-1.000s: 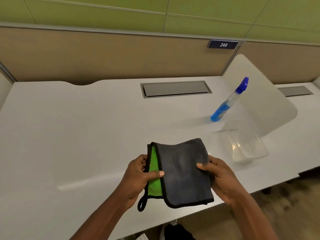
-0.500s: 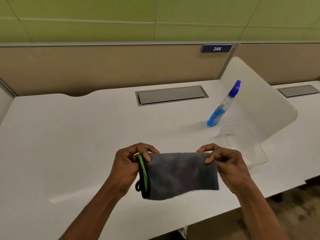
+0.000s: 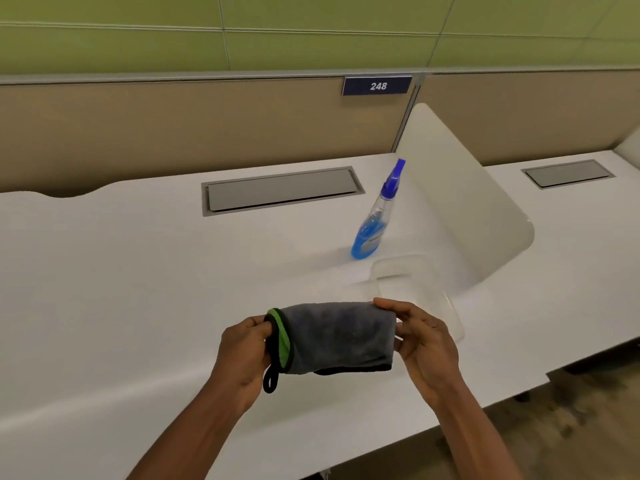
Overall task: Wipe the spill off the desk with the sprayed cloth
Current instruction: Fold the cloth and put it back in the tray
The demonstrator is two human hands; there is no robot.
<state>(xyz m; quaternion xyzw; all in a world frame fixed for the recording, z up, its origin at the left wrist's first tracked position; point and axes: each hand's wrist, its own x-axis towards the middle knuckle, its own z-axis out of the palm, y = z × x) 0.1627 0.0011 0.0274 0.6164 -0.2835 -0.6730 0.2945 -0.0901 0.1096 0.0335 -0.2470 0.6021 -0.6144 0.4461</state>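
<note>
A folded grey cloth with a green inner face, black edging and a hanging loop is held in the air above the white desk, near its front edge. My left hand grips its left end and my right hand pinches its right end. A spray bottle with blue liquid and a blue nozzle stands on the desk behind the cloth, to the right. No spill is plainly visible on the desk.
A clear plastic container lies on the desk just behind my right hand. A white divider panel stands at the right. A grey cable hatch is set into the desk at the back. Floor shows lower right.
The cloth has been folded from a wider, open shape into a narrower bundle, held stretched between both hands. The view has shifted left, so the bottle appears further right.
</note>
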